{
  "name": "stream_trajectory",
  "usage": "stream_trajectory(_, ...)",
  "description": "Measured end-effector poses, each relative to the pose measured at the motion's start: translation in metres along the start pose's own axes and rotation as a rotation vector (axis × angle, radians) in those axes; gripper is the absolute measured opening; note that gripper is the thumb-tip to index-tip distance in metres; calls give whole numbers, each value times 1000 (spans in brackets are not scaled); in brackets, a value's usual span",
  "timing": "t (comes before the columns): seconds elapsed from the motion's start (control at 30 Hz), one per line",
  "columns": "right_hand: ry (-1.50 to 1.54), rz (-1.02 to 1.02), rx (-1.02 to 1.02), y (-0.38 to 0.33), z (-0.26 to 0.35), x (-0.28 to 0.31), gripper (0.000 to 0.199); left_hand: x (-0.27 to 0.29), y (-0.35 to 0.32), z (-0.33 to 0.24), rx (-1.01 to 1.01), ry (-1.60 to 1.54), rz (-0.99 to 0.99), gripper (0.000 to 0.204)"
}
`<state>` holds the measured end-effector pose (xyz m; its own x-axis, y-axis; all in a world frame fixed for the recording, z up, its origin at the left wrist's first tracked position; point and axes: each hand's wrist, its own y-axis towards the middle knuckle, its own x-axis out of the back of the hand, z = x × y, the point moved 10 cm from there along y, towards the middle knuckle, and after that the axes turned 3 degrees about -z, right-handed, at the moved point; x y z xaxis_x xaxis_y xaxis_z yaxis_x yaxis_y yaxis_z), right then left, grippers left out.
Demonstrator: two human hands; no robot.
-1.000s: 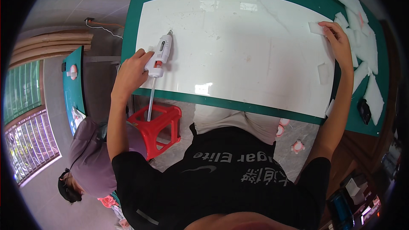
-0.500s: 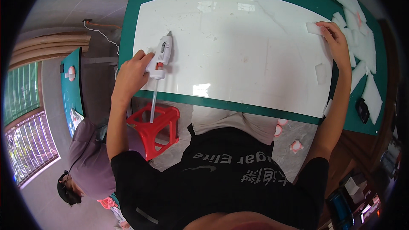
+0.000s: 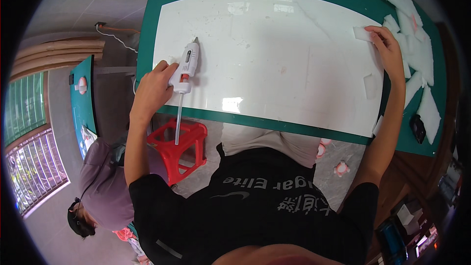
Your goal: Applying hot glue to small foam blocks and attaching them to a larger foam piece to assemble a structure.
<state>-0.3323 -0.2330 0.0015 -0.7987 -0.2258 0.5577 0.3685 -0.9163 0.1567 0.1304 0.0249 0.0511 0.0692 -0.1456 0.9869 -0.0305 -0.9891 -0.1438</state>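
My left hand (image 3: 156, 86) is closed round the handle of a white hot glue gun (image 3: 188, 64), held over the left part of a white board (image 3: 274, 78). Its nozzle points away from me, and a long clear glue stick (image 3: 178, 118) sticks out of its back toward me. At the board's far right corner, the fingers of my right hand (image 3: 386, 49) pinch the edge of a small white piece of padding (image 3: 362, 34). Another small white piece (image 3: 369, 86) lies nearer along the board's right side.
The board rests on a green table (image 3: 274, 120). Torn white padding sheets (image 3: 414, 44) and a black object (image 3: 417, 128) lie at the right. Below the table's near edge stands a red stool (image 3: 179, 145). Another person (image 3: 108, 184) is at the left.
My left hand and the glue gun have shifted very slightly to the right. My right hand stays on the small padding piece at the corner.
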Motion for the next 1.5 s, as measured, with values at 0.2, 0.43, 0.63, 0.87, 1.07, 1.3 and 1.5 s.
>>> stream_trajectory(0.2,-25,0,-3,1,2,0,17,-1,-11,0,32,10,25,49)
stream_trajectory(0.43,1,-4,-17,0,0,-1,17,-3,-11,6,36,12,15,49)
stream_trajectory(0.63,-8,-8,5,1,0,0,17,-4,-9,7,34,-12,4,48)
stream_trajectory(0.87,6,-3,-32,1,-2,0,17,-5,-5,13,50,-65,5,46)
stream_trajectory(1.07,-14,-17,-28,0,1,1,16,-6,-1,16,68,-103,12,47)
stream_trajectory(1.3,-7,-11,-14,0,0,-1,16,-4,-8,8,9,-104,62,48)
stream_trajectory(1.5,-2,-10,-38,0,-1,0,17,-1,0,2,11,-85,-5,48)
